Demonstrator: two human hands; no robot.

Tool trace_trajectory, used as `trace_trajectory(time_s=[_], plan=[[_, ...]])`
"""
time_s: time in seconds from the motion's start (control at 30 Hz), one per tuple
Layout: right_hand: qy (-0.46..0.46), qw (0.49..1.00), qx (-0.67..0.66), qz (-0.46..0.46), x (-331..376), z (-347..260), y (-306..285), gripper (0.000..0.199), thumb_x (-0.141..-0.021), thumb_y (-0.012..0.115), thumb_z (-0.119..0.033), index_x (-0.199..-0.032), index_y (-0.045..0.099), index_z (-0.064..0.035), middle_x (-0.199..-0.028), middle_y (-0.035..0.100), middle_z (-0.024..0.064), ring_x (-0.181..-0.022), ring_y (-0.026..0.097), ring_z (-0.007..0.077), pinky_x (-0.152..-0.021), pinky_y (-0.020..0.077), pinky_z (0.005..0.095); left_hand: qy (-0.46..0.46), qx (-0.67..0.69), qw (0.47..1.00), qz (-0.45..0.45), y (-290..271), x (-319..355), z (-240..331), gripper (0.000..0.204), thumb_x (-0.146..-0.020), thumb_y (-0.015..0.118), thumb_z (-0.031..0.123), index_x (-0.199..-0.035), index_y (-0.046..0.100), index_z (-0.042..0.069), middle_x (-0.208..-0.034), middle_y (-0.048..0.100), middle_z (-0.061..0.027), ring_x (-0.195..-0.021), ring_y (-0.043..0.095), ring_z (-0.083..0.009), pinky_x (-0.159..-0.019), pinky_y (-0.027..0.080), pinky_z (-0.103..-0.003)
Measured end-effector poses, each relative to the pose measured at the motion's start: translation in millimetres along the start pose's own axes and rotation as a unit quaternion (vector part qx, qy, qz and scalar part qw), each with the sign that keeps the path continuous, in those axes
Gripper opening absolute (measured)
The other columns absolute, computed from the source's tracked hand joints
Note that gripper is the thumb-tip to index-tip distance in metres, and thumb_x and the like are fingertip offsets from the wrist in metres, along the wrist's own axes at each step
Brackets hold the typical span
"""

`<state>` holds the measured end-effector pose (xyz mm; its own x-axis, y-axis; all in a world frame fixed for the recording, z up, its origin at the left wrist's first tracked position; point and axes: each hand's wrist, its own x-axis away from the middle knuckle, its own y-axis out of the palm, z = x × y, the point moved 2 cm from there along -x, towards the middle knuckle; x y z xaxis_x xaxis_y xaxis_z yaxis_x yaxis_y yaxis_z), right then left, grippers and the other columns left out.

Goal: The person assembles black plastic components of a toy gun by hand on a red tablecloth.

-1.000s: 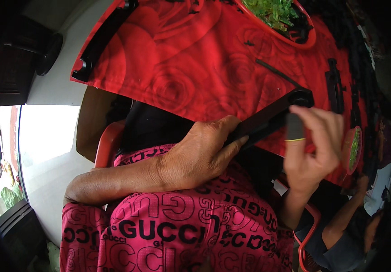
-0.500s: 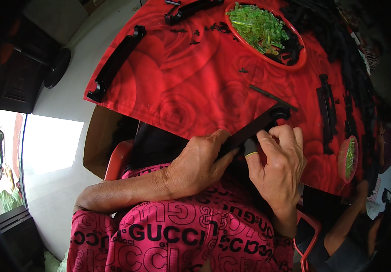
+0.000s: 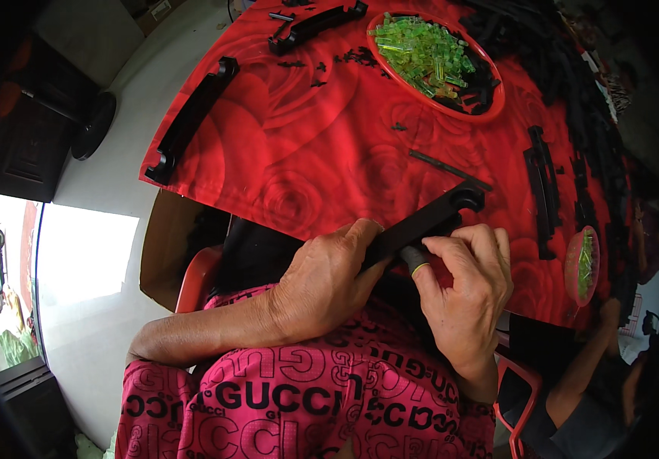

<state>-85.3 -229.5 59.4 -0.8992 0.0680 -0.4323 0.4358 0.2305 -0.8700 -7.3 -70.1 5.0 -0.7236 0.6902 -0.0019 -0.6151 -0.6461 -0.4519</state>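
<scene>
My left hand [image 3: 328, 277] is wrapped round one end of a long black plastic bar [image 3: 421, 222], holding it at a slant over the table's near edge. The bar's free end, to the upper right, has a curved notch. Beside the bar's lower side is my right hand [image 3: 467, 283], its thumb and forefinger brought together against it. A black cover with a yellow rim [image 3: 415, 262] sits on the right thumb. Whatever lies between those fingertips is too hidden to make out. A thin dark strip [image 3: 450, 169] lies on the cloth just beyond the bar.
A red rose-patterned cloth [image 3: 291, 153] covers the table. On it are a red bowl [image 3: 490, 115] of green translucent pieces, a smaller bowl [image 3: 572, 268], and black bars [image 3: 192, 118]. Black parts pile along the right. Another person's arm [image 3: 585, 367] shows at lower right.
My right fingers have shifted from near the notched end down along the bar, toward my left hand. The bar has turned slightly, showing more of its notch. The view has moved a little.
</scene>
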Motion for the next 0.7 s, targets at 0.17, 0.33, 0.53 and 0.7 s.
trace_trajectory(time_s=[0.17,0.33,0.53,0.7], plan=[[-0.004,1.0,0.004,-0.029,-0.2,2.9,2.8,0.03,-0.066,0.085,-0.003,-0.093,0.073,-0.0062,-0.089,0.056,0.0053,-0.083,0.056,0.0258,-0.061,0.0466,0.0397,0.043,-0.036,0.998,0.024,4.9,-1.5,-4.4,0.028,-0.093,0.068,0.009,-0.118,0.059,-0.002,-0.094,0.064,-0.0194,-0.088,0.067,-0.0406,-0.075,0.053,-0.047],[-0.01,0.999,0.035,-0.033,0.9,-1.0,4.9,0.03,-0.066,0.086,-0.003,-0.091,0.071,-0.0064,-0.09,0.056,0.0056,-0.085,0.056,0.0261,-0.06,0.0481,0.0392,0.062,-0.062,0.995,0.047,1.8,0.2,-2.2,0.03,-0.092,0.069,0.009,-0.118,0.059,-0.001,-0.098,0.062,-0.0198,-0.091,0.065,-0.0409,-0.079,0.053,-0.048],[0.006,0.996,0.052,-0.068,-1.0,-10.9,6.3,0.038,-0.065,0.086,-0.002,-0.096,0.065,-0.0054,-0.105,0.056,0.01,-0.093,0.059,0.0292,-0.058,0.0532,0.0404,0.053,-0.091,0.993,0.043,1.3,0.3,-4.9,0.032,-0.091,0.07,0.011,-0.118,0.057,-0.001,-0.098,0.062,-0.0202,-0.091,0.066,-0.0404,-0.077,0.053,-0.047],[-0.027,0.998,0.0,-0.065,1.1,-1.3,18.0,0.041,-0.066,0.082,0.002,-0.098,0.058,-0.0045,-0.107,0.061,0.0117,-0.094,0.064,0.0323,-0.062,0.0557,0.0409,0.027,-0.128,0.991,0.021,0.1,-3.9,-7.8,0.031,-0.091,0.072,0.015,-0.108,0.051,0.0,-0.092,0.065,-0.0229,-0.084,0.069,-0.0424,-0.07,0.056,-0.051]])
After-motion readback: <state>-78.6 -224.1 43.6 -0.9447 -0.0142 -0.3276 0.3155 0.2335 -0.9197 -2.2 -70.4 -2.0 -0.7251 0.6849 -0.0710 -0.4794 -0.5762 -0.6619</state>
